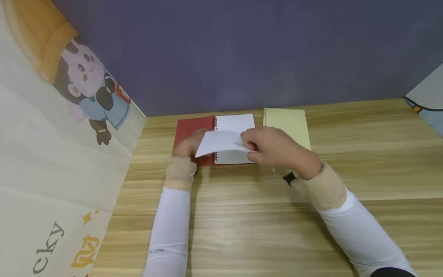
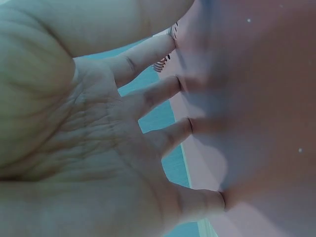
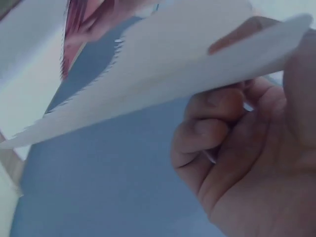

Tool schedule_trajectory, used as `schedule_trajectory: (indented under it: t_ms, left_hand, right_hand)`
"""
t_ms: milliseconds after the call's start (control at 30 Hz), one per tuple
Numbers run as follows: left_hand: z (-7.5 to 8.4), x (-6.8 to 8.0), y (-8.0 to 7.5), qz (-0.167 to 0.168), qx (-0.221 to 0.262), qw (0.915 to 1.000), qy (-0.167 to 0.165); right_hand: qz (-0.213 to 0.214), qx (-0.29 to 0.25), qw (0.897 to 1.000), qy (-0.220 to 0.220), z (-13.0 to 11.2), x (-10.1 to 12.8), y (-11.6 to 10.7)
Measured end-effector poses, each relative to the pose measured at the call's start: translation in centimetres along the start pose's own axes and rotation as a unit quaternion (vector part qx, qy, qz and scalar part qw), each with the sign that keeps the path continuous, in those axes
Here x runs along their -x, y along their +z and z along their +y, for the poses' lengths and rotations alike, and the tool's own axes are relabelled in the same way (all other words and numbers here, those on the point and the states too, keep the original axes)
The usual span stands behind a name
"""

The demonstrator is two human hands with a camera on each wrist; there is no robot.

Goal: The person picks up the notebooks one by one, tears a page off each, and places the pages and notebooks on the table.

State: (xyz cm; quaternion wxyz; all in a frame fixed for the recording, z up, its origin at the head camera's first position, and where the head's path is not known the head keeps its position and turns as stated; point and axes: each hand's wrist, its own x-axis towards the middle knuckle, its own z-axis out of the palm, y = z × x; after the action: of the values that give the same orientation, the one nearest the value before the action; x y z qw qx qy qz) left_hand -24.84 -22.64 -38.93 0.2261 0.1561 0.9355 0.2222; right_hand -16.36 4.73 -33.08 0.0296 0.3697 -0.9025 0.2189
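A spiral notebook lies open on the table, its red cover [image 1: 194, 126] to the left and its white pages [image 1: 237, 122] to the right of the coil. My left hand [image 1: 188, 145] rests on the red cover; in the left wrist view its spread fingers [image 2: 160, 94] touch the cover with their tips. Above the notebook, my right hand [image 1: 273, 148] pinches a white sheet of paper [image 1: 219, 141] by its right end. Seen from the right wrist, the sheet [image 3: 158, 64] has a ragged, toothed edge away from the coil, and the other fingers [image 3: 202, 136] are curled below it.
To the right of the notebook lies a pale yellow pad [image 1: 290, 121] with holes along its left edge, partly behind my right hand. A dark blue-grey panel [image 1: 249, 57] rises at the table's back edge. A printed cartoon sheet [image 1: 69, 161] bounds the left side.
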Motion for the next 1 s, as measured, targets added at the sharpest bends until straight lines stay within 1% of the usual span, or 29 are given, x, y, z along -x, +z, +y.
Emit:
schedule_trajectory:
  t_ms: [67, 167, 267, 400, 567, 733, 900, 1000]
  left_hand:
    - [-0.3, -0.2, 0.1, -0.007, 0.003, 0.9999, 0.008]
    - [-0.6, -0.5, 0.3, -0.018, 0.003, 0.9997, -0.015]
    - [-0.5, -0.6, 0.2, -0.016, 0.002, 0.9994, -0.031]
    - [-0.4, -0.7, 0.2, -0.014, 0.0, 0.9992, -0.036]
    - [-0.3, -0.7, 0.1, -0.021, -0.001, 0.999, -0.04]
    - [-0.3, -0.8, 0.2, -0.021, -0.01, 0.9989, -0.04]
    - [-0.5, -1.2, 0.4, -0.018, -0.017, 0.9987, -0.043]
    - [-0.7, -1.3, 0.4, -0.018, -0.015, 0.9987, -0.045]
  right_hand:
    - [-0.018, 0.034, 0.999, -0.013, -1.1, 0.8, 0.6]
    - [-0.053, 0.071, 0.995, -0.033, -2.4, 2.0, 2.1]
    - [-0.097, 0.098, 0.989, -0.054, -3.4, 3.0, 3.8]
    - [-0.143, 0.111, 0.98, -0.078, -4.1, 4.2, 5.9]
    - [-0.183, 0.104, 0.974, -0.084, -4.5, 5.0, 7.8]
    - [-0.203, 0.104, 0.97, -0.086, -4.5, 5.3, 9.1]
    - [-0.223, 0.082, 0.968, -0.075, -4.1, 5.4, 9.3]
    - [-0.245, 0.047, 0.966, -0.06, -3.9, 5.3, 9.1]
